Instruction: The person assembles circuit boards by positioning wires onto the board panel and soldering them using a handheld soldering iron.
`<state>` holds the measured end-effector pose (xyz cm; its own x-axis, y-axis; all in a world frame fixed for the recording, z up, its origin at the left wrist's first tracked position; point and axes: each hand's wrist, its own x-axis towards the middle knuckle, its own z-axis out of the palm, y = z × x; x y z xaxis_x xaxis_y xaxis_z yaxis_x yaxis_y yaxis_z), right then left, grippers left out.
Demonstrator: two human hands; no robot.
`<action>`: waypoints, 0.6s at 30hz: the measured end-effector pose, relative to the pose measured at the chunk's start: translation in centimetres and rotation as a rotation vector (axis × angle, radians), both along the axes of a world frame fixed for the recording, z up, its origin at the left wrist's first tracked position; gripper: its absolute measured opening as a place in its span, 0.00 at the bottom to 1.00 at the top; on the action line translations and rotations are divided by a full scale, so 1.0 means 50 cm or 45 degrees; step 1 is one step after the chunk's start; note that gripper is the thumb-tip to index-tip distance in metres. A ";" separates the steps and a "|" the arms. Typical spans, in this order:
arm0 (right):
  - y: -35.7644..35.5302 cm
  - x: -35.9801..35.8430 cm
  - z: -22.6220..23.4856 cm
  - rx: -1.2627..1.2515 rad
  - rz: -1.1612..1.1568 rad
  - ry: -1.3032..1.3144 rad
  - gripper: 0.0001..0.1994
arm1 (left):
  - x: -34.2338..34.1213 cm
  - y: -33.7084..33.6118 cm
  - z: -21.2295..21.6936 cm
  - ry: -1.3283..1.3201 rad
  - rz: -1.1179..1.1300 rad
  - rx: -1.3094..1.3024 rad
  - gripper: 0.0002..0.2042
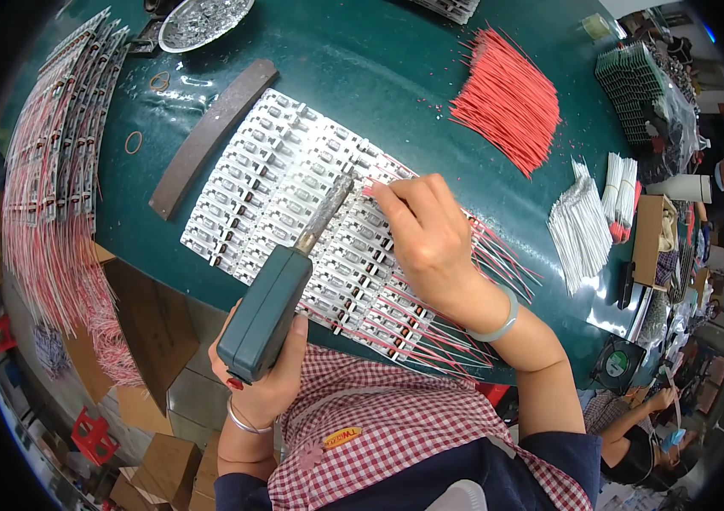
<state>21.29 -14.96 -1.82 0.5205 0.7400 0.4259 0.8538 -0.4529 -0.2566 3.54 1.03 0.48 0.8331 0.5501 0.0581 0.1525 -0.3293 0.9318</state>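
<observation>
the right hand [426, 234] covers part of the white component panel [294, 196] and the red wire ends beneath it — its fingertips' grip is unclear. the soldering iron [281, 294] hides its tip's contact point. far off, a metal bowl [204, 19] is cut by the edge.

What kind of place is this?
Likely an electronics assembly workshop: a soldering iron in the left hand, panels of small white circuit boards on a green bench, bundles of cut red wires.
</observation>
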 end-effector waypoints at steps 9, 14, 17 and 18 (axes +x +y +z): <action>0.003 -0.010 -0.003 -0.020 0.018 0.058 0.15 | -0.004 0.001 -0.001 0.015 -0.043 -0.016 0.11; 0.006 -0.010 -0.007 -0.024 0.023 0.032 0.15 | 0.000 0.001 -0.004 0.016 -0.057 0.000 0.10; 0.008 -0.012 -0.008 -0.026 0.010 0.040 0.15 | 0.005 0.001 -0.001 0.029 -0.084 0.038 0.09; 0.008 -0.013 -0.008 -0.029 0.005 0.029 0.15 | 0.006 0.001 0.002 0.039 -0.086 0.038 0.09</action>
